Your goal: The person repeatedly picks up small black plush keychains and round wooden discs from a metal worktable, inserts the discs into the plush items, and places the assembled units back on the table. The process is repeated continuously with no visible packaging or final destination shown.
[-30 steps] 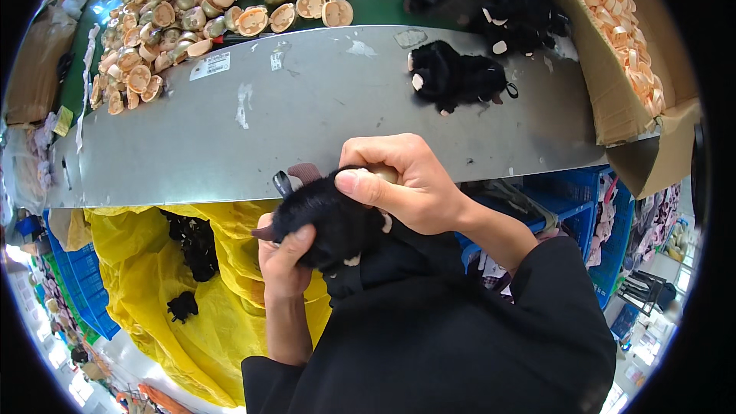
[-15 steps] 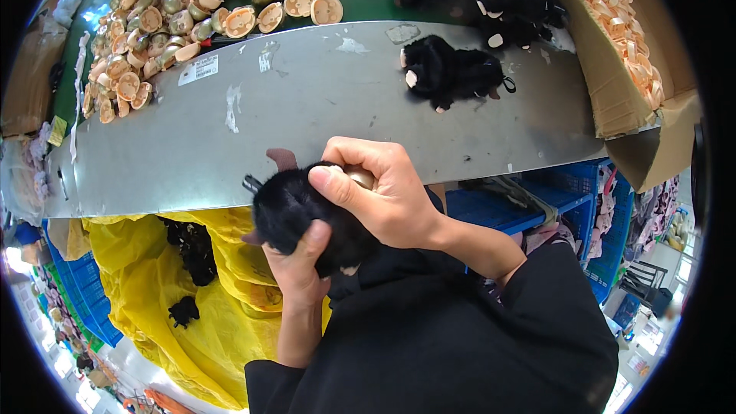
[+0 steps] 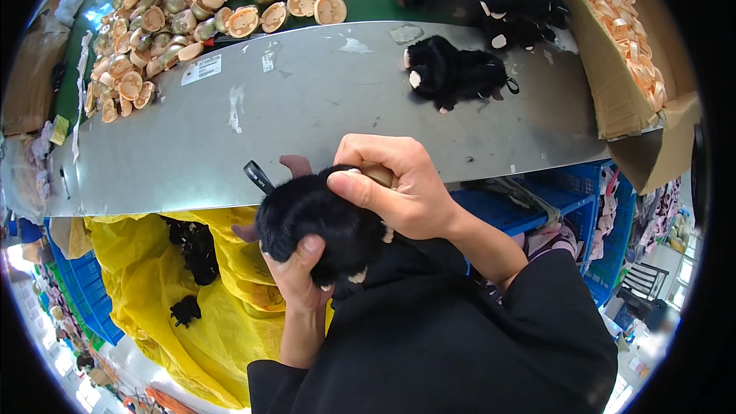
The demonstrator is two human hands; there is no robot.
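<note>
Black plush toy point(image 3: 318, 226), furry and rounded, with a brownish horn and a black ribbon loop projecting at its top and small pale patches below, is sitting at frame centre, gripped from beneath and above.

Fuzzy black plush toy point(image 3: 322, 222), dull scuffed grey metal table point(image 3: 307, 107), glossy yellow plastic bag point(image 3: 153, 291)

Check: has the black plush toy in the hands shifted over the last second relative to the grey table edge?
Yes. The black plush toy, held by left hand and right hand, now sits slightly lower, more below the near edge of the grey table, than before.
</note>
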